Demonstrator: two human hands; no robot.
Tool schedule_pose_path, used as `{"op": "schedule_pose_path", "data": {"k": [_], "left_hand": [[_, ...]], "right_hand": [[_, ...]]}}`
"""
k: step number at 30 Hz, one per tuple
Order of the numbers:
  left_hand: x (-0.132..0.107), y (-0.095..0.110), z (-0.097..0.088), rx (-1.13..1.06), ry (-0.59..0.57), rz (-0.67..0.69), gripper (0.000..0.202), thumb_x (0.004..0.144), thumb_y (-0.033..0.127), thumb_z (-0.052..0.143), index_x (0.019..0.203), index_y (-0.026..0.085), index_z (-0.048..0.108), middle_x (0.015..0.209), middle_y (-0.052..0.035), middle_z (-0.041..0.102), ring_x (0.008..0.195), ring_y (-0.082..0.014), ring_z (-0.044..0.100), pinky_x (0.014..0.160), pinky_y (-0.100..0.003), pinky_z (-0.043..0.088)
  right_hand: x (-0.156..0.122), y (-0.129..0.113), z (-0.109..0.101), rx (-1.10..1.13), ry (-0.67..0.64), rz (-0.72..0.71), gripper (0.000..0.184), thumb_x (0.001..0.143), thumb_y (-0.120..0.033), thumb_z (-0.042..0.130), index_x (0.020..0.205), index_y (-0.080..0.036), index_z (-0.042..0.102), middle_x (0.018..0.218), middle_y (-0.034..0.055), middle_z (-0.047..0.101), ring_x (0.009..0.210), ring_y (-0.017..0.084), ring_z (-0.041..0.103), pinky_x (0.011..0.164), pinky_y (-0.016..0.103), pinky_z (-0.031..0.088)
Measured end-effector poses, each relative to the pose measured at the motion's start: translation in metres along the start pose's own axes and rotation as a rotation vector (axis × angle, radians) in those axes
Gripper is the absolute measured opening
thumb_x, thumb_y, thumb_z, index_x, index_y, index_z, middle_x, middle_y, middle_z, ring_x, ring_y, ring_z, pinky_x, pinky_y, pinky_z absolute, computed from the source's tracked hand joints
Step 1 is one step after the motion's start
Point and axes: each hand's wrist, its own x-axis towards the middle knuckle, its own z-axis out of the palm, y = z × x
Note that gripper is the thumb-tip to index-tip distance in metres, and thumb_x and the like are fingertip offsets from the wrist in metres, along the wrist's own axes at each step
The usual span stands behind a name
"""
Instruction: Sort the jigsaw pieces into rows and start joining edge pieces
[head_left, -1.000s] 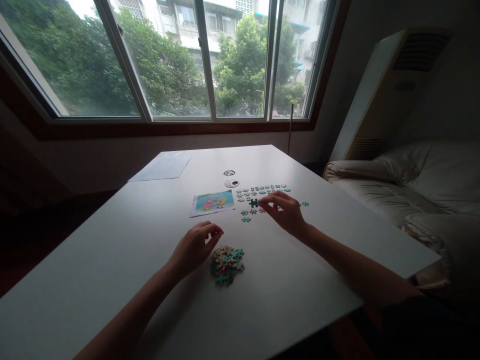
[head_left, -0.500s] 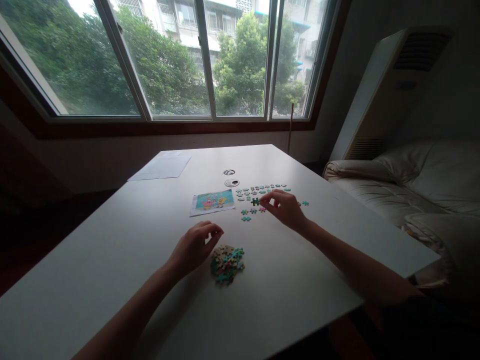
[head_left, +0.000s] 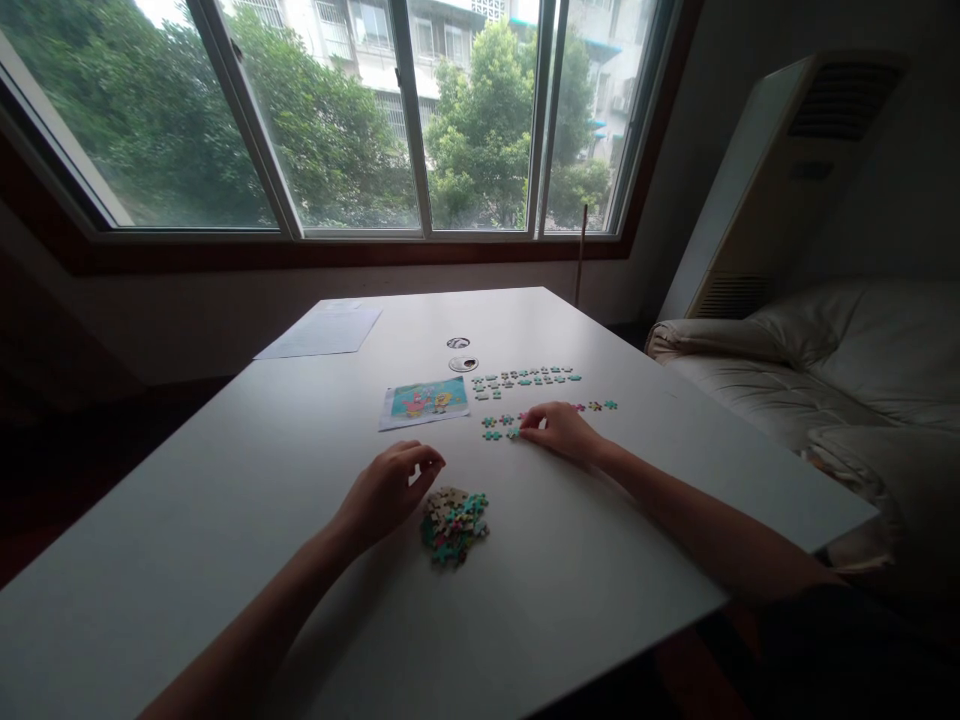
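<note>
On the white table [head_left: 225,500], the right hand [head_left: 559,430] lies low, fingertips drawn together on 1 loose puzzle piece [head_left: 514,433]. Pinched or just pressed? Cannot tell. The left hand [head_left: 386,490] curls loosely beside the heaped pile [head_left: 454,523], grip unclear. That piece looks light, thin, stiff card, likely best nipped by its edges.

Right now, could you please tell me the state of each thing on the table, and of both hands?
Pile of pieces: heaped, unsorted.
Left hand: curled, beside that pile; grip unclear.
Right hand: low on the table, at a loose piece; grip unclear.
Rows of pieces: spread singly.
Picture: flat, face up.
Paper sheet: flat.
</note>
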Motion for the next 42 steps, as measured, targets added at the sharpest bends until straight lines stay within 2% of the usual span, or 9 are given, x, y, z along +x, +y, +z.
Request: {"op": "schedule_pose_path", "data": {"k": [17, 20, 25, 28, 34, 42], "left_hand": [[0.000, 0.000, 0.001, 0.028, -0.019, -0.017, 0.018, 0.081, 0.026, 0.045, 0.081, 0.019, 0.062, 0.074, -0.0019, 0.060, 0.061, -0.0124, 0.052, 0.059, -0.024, 0.041], [0.000, -0.001, 0.001, 0.013, -0.015, -0.011, 0.018, 0.081, 0.026, 0.046, 0.080, 0.019, 0.062, 0.073, -0.0017, 0.060, 0.060, -0.0123, 0.051, 0.058, -0.023, 0.041], [0.000, 0.000, 0.001, 0.006, -0.016, -0.011, 0.018, 0.080, 0.026, 0.046, 0.079, 0.019, 0.063, 0.073, -0.0014, 0.061, 0.060, -0.0123, 0.051, 0.057, -0.023, 0.041], [0.000, 0.000, 0.002, 0.007, -0.016, -0.007, 0.018, 0.080, 0.026, 0.047, 0.079, 0.019, 0.063, 0.072, -0.0016, 0.060, 0.060, -0.0123, 0.051, 0.057, -0.023, 0.041], [0.000, -0.001, 0.002, -0.006, -0.009, 0.012, 0.017, 0.080, 0.026, 0.047, 0.079, 0.019, 0.063, 0.071, -0.0020, 0.060, 0.060, -0.0122, 0.051, 0.057, -0.023, 0.041], [0.000, 0.010, 0.004, -0.022, -0.039, 0.013, 0.017, 0.080, 0.023, 0.047, 0.079, 0.019, 0.063, 0.071, -0.0018, 0.060, 0.060, -0.0124, 0.050, 0.057, -0.024, 0.041]], "right_hand": [[-0.001, -0.004, -0.001, -0.045, 0.044, 0.004, 0.014, 0.072, -0.027, 0.060, 0.077, -0.018, 0.068, 0.069, 0.0003, 0.065, 0.059, 0.009, 0.056, 0.060, 0.022, 0.041], [-0.006, -0.018, -0.002, -0.016, 0.038, -0.099, 0.014, 0.075, -0.024, 0.057, 0.082, -0.017, 0.067, 0.071, 0.0009, 0.064, 0.057, 0.008, 0.053, 0.058, 0.020, 0.041], [-0.019, -0.046, 0.005, 0.035, -0.169, -0.380, 0.018, 0.075, -0.025, 0.060, 0.090, -0.018, 0.066, 0.074, 0.0010, 0.063, 0.056, 0.006, 0.051, 0.061, 0.019, 0.041], [-0.025, -0.055, 0.011, 0.008, -0.239, -0.447, 0.024, 0.075, -0.026, 0.060, 0.098, -0.021, 0.064, 0.077, 0.0016, 0.062, 0.060, 0.007, 0.053, 0.061, 0.019, 0.040], [-0.029, -0.056, 0.018, -0.031, -0.242, -0.436, 0.019, 0.077, -0.025, 0.058, 0.093, -0.024, 0.066, 0.076, 0.0012, 0.060, 0.063, 0.008, 0.054, 0.061, 0.019, 0.039], [-0.030, -0.058, 0.024, -0.027, -0.221, -0.410, 0.012, 0.076, -0.022, 0.057, 0.084, -0.021, 0.066, 0.075, 0.0003, 0.060, 0.062, 0.007, 0.053, 0.059, 0.017, 0.038]]}}
